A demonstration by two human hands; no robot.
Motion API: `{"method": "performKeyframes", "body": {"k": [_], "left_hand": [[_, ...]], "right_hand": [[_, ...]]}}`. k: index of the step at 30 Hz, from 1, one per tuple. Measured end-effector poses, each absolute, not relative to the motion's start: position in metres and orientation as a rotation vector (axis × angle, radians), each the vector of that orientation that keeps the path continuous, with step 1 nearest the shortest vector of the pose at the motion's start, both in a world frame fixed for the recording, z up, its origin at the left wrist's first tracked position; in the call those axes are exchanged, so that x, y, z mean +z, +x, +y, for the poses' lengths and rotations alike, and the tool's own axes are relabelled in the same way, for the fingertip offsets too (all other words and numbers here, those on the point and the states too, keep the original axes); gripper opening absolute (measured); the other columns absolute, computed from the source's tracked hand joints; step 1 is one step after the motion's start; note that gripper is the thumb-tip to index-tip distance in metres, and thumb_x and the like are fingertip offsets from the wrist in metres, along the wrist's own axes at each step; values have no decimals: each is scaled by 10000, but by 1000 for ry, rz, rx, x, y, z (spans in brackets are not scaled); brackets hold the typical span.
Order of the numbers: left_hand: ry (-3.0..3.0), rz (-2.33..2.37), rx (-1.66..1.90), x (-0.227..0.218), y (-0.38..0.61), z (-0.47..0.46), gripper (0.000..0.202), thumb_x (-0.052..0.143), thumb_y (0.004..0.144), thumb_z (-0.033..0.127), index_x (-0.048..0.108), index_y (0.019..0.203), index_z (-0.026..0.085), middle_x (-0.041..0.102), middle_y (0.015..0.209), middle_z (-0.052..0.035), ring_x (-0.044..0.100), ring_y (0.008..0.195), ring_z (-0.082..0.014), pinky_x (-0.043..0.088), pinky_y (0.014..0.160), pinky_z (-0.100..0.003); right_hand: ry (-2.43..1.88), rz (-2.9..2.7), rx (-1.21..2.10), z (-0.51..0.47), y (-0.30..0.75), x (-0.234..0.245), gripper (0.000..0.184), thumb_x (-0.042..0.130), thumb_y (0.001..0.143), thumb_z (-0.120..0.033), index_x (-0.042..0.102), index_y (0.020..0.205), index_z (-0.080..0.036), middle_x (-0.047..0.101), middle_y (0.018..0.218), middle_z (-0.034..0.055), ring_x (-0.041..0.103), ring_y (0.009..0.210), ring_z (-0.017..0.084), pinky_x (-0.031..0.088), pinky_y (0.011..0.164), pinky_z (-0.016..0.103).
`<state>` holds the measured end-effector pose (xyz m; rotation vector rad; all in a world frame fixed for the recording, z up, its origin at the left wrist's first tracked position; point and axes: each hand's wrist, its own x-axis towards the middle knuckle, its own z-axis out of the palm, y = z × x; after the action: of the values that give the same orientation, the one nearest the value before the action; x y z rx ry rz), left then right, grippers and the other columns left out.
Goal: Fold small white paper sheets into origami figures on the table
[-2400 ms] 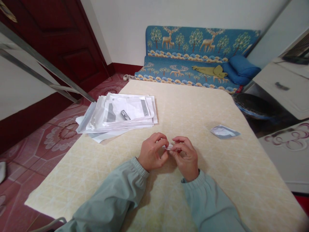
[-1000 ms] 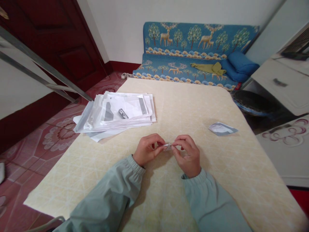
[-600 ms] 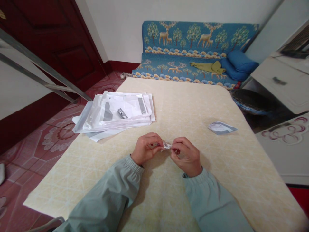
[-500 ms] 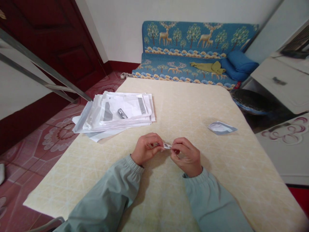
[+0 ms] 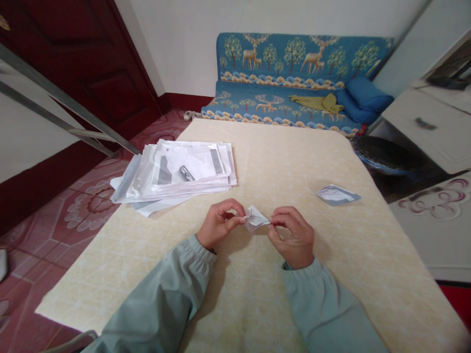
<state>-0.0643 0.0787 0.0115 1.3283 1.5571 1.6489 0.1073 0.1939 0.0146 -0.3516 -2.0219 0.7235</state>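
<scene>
Starting at the far left, a dark red panelled wooden door (image 5: 73,63) stands behind two slim metal rails (image 5: 55,98), and below them runs a red patterned tile floor (image 5: 88,206). Moving in, the cream web-patterned desk (image 5: 110,279) carries a loose stack of white paper and clear plastic sleeves (image 5: 172,181), with a small silver metal object (image 5: 187,173) lying on top, too small to name with confidence. And here's the action at centre! The left hand (image 5: 221,225), coming out of a pale green sleeve (image 5: 158,299), pinches the left tip of a small folded white paper diamond (image 5: 254,218) between thumb and forefinger, its other fingers curled in. The right hand (image 5: 292,238) mirrors it, fingertips (image 5: 275,219) closed on the right tip. The diamond sits between the hands, apparently just off the desk and clear of the stack. It looks very light, soft and easily creased, so those pointed ends are the natural place to hold it, with only a gentle pinch. Further right, well apart from the hands, a second flat diamond of white and grey paper (image 5: 336,195) rests on the desk. Beyond the far edge sits a blue deer-print sofa (image 5: 294,63) with an olive cloth (image 5: 318,103) and a blue cushion (image 5: 364,95), and at the far right stands a white drawer unit (image 5: 427,125).
</scene>
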Motion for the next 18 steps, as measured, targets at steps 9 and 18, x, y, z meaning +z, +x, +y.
{"method": "performKeyframes", "body": {"k": [9,18], "left_hand": [[1412,1674,1681,12,-67,77,181,662,800,308,612,727,150,623,770,-43,585,723,-139,463,637,-232],[1036,1568,1935,6,-71,79,231,714,740,331,564,750,155,593,756,-8,536,630,-99,437,586,-212]], "right_hand": [[-460,-1931,809,194,106,12,202,603,665,-41,600,776,-209,585,859,22,577,738,146,507,571,260],[-604,-1679,1199,196,103,4,81,604,719,-107,573,726,-182,578,916,45,547,654,118,450,500,239]]}}
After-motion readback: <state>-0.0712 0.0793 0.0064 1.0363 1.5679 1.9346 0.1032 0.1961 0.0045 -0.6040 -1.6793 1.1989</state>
